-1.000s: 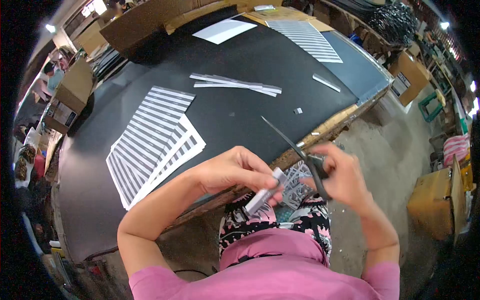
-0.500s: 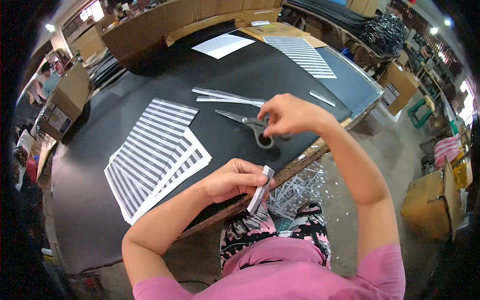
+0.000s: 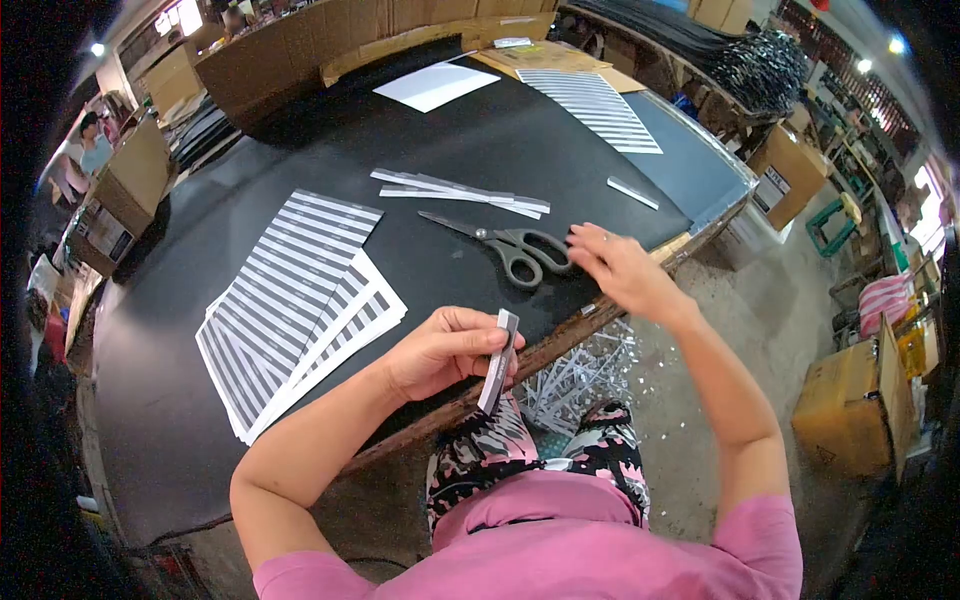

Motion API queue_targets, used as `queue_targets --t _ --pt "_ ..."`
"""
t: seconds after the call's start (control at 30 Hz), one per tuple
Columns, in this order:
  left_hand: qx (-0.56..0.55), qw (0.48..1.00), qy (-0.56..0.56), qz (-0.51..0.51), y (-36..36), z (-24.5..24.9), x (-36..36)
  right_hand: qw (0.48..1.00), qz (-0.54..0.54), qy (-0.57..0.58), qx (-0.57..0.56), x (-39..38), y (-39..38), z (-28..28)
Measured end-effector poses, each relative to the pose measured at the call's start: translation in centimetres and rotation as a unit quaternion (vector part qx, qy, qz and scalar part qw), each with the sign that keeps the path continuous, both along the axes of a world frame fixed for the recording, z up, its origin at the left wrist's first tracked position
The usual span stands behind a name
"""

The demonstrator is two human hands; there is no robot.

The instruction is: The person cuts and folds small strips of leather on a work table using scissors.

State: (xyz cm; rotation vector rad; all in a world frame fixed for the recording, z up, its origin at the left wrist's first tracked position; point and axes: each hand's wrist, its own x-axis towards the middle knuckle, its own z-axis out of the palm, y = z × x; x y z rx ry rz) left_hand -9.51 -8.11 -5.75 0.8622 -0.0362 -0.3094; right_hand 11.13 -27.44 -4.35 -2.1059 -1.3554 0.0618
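My left hand (image 3: 455, 350) pinches a short bundle of grey and white paper strips (image 3: 496, 365) between thumb and fingers, just over the table's front edge. My right hand (image 3: 625, 272) is open and holds nothing, its fingers stretched out beside the handles of the scissors (image 3: 515, 258). Those scissors lie on the black tabletop (image 3: 330, 140) with their tips toward the left. Behind them rest a few long cut strips (image 3: 455, 190), loosely crossed. A fanned stack of grey-and-white striped sheets (image 3: 290, 270) lies on the left.
A plain white sheet (image 3: 437, 86) and another striped sheet (image 3: 590, 105) lie farther back. One single strip (image 3: 632, 193) is near the right edge. Paper scraps (image 3: 590, 375) cover the floor below. Cardboard boxes (image 3: 850, 400) stand at right; a person (image 3: 95, 150) is at far left.
My right hand has come off the scissors' handles, moved to the right and opened. The scissors now lie with their handles uncovered. My left hand still holds the strips.
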Motion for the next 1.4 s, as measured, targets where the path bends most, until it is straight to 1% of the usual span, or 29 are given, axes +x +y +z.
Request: queue_targets --t 0.07,0.1,0.13,0.2,0.27,0.3,0.33,0.37,0.4,0.43,0.47,0.53,0.57,0.6,0.67,0.7,0.9,1.07,1.17,1.23,1.27,1.33,1.37,1.4 --pt "-0.017 1.000 0.008 0.002 0.1 0.2 0.0 0.992 0.010 -0.103 0.076 -1.9 -2.0 -1.9" --pt "-0.004 1.000 0.014 0.025 -0.1 0.5 -0.1 0.993 0.007 -0.098 0.071 -2.9 -3.1 -2.3" --pt "-0.006 1.000 0.019 0.022 -0.5 0.6 -0.1 0.991 0.021 -0.110 0.076 -3.9 -4.1 -2.1" --pt "0.033 0.992 0.045 0.114 -1.4 0.9 0.0 0.989 0.038 -0.119 0.085 -5.6 -5.7 -1.6" --pt "0.055 0.984 0.049 0.160 -2.1 1.3 0.2 0.986 0.046 -0.138 0.076 -6.2 -7.2 -1.2" --pt "0.076 0.977 0.058 0.191 -2.5 1.3 0.3 0.978 0.065 -0.177 0.092 -6.3 -7.7 -1.0" --pt "0.097 0.969 0.065 0.219 -3.0 1.3 0.4 0.978 0.070 -0.173 0.098 -6.9 -7.3 -0.4" --pt "0.125 0.962 0.071 0.233 -3.3 1.2 0.3 0.985 0.046 -0.111 0.124 -7.8 -6.8 0.5" --pt "0.128 0.960 0.072 0.237 -3.6 1.3 0.3 0.988 0.020 -0.049 0.148 -8.6 -6.2 1.1" --pt "0.130 0.959 0.068 0.241 -3.8 1.5 0.2 0.985 0.001 -0.035 0.167 -9.3 -5.2 1.5" --pt "0.130 0.958 0.064 0.247 -3.9 1.7 0.1 0.985 0.005 -0.035 0.170 -10.3 -4.1 1.8" --pt "0.126 0.956 0.056 0.259 -3.7 1.8 0.0 0.980 -0.037 0.124 0.152 -12.3 -2.1 2.2" --pt "0.129 0.952 0.054 0.274 -3.5 1.8 -0.1 0.981 -0.031 0.099 0.163 -12.8 -1.1 1.9" --pt "0.133 0.947 0.052 0.289 -3.2 1.8 -0.3 0.981 -0.023 0.099 0.166 -13.5 -0.2 1.7" --pt "0.139 0.940 0.046 0.307 -2.8 2.0 -0.4 0.979 -0.062 0.083 0.177 -14.7 1.3 1.4" --pt "0.143 0.935 0.043 0.323 -2.7 2.0 -0.3 0.976 -0.054 0.063 0.200 -14.9 1.9 0.6" --pt "0.122 0.925 0.037 0.358 -2.1 1.6 -0.2 0.971 -0.079 0.090 0.206 -15.6 3.5 -0.6" --pt "0.139 0.918 0.031 0.371 -1.4 1.1 0.1 0.967 -0.104 0.106 0.207 -14.9 3.1 -0.4" --pt "0.140 0.915 0.033 0.378 -1.4 1.2 0.1 0.959 -0.111 0.105 0.237 -14.5 3.1 -0.3" --pt "0.134 0.913 0.033 0.384 -1.4 1.3 0.1 0.961 -0.101 0.139 0.217 -14.1 2.9 0.1" --pt "0.126 0.911 0.034 0.392 -1.5 1.3 0.2 0.961 -0.104 0.138 0.218 -13.8 2.8 0.2" --pt "0.127 0.909 0.035 0.395 -1.5 1.4 0.2 0.948 -0.091 0.203 0.229 -13.0 2.4 0.5" --pt "0.127 0.907 0.038 0.400 -1.5 1.4 0.3 0.947 -0.098 0.200 0.230 -12.4 2.1 0.6" --pt "0.126 0.910 0.036 0.393 -1.4 1.5 0.4 0.936 -0.101 0.243 0.234 -11.7 1.9 0.8"
